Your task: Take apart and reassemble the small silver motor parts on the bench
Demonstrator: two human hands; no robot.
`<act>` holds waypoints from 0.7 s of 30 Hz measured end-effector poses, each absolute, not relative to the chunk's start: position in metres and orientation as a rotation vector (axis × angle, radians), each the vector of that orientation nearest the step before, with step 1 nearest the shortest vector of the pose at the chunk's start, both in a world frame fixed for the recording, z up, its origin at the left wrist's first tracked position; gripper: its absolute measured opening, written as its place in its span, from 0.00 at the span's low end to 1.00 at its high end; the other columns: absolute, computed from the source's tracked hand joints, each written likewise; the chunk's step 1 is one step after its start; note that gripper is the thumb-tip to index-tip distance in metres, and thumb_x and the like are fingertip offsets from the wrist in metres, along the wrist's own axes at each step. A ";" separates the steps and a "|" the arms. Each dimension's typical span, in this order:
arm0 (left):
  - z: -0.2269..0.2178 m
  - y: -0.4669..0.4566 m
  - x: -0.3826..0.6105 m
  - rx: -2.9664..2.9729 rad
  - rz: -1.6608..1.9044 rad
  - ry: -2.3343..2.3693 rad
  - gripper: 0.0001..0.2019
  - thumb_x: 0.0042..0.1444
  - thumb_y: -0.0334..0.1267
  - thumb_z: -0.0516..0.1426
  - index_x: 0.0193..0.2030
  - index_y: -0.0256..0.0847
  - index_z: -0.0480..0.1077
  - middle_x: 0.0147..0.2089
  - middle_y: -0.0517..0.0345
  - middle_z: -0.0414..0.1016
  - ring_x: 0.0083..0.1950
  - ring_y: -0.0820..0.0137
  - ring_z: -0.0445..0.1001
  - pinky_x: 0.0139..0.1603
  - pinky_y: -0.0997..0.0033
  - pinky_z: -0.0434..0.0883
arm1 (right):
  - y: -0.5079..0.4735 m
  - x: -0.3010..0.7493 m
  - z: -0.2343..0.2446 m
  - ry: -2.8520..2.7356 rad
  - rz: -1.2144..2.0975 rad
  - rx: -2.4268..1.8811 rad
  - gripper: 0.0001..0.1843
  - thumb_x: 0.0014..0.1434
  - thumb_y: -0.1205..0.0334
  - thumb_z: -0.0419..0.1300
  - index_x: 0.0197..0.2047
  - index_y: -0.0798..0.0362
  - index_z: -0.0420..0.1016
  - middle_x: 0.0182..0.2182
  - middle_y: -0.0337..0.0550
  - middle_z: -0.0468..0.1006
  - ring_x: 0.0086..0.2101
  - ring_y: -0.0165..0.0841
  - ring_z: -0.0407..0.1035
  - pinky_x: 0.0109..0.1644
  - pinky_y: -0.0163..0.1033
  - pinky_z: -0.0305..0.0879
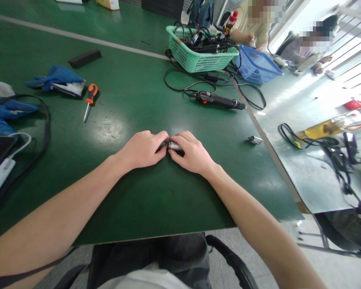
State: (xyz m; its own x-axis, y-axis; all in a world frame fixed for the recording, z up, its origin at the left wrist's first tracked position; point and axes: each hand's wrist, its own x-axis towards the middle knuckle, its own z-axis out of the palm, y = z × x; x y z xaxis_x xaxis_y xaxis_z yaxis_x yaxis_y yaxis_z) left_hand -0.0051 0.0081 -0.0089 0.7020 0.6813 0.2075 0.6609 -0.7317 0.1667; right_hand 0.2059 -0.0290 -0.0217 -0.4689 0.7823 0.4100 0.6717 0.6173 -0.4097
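Observation:
Both my hands meet at the middle of the green table (138, 192). My left hand (142, 147) and my right hand (190, 151) are curled, fingertips pinching a small silvery cylindrical part (175, 146) with a dark end between them. The part rests low against the table surface and is mostly hidden by my fingers.
An electric screwdriver (219, 100) with a black cable lies beyond my hands. A small metal part (255, 139) sits to the right. An orange-handled screwdriver (90, 99) and blue gloves (55, 78) lie at the left. Green basket (198, 60) and blue basket (257, 64) stand behind; two people sit beyond.

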 end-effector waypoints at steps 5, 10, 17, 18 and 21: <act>-0.010 0.009 -0.005 2.824 0.393 1.119 0.10 0.64 0.41 0.51 0.45 0.41 0.70 0.31 0.56 0.75 0.32 0.64 0.73 0.32 0.66 0.63 | -0.029 0.206 -0.022 -2.276 0.243 -1.131 0.14 0.64 0.62 0.58 0.53 0.53 0.73 0.46 0.51 0.77 0.47 0.43 0.70 0.55 0.50 0.70; -0.010 0.009 -0.005 2.825 0.400 1.137 0.09 0.64 0.41 0.51 0.44 0.41 0.69 0.30 0.57 0.75 0.31 0.64 0.73 0.32 0.66 0.62 | -0.029 0.205 -0.023 -2.265 0.243 -1.129 0.14 0.64 0.62 0.58 0.53 0.52 0.73 0.46 0.50 0.77 0.47 0.44 0.70 0.55 0.51 0.70; -0.010 0.009 -0.004 2.825 0.409 1.138 0.10 0.64 0.41 0.50 0.43 0.41 0.70 0.31 0.56 0.76 0.31 0.64 0.73 0.32 0.66 0.61 | -0.029 0.205 -0.022 -2.262 0.233 -1.139 0.14 0.64 0.63 0.58 0.53 0.52 0.73 0.46 0.50 0.77 0.47 0.43 0.70 0.55 0.51 0.70; -0.010 0.009 -0.004 2.826 0.410 1.139 0.10 0.64 0.41 0.50 0.43 0.41 0.70 0.31 0.56 0.76 0.31 0.64 0.73 0.32 0.66 0.62 | -0.029 0.205 -0.022 -2.261 0.232 -1.141 0.14 0.64 0.63 0.58 0.53 0.52 0.73 0.46 0.50 0.77 0.47 0.43 0.70 0.55 0.51 0.70; -0.011 0.008 -0.004 2.829 0.412 1.143 0.10 0.64 0.42 0.50 0.43 0.41 0.70 0.31 0.56 0.76 0.31 0.64 0.73 0.32 0.65 0.62 | -0.029 0.205 -0.022 -2.259 0.230 -1.145 0.15 0.64 0.63 0.58 0.54 0.52 0.73 0.46 0.50 0.77 0.48 0.43 0.70 0.56 0.50 0.70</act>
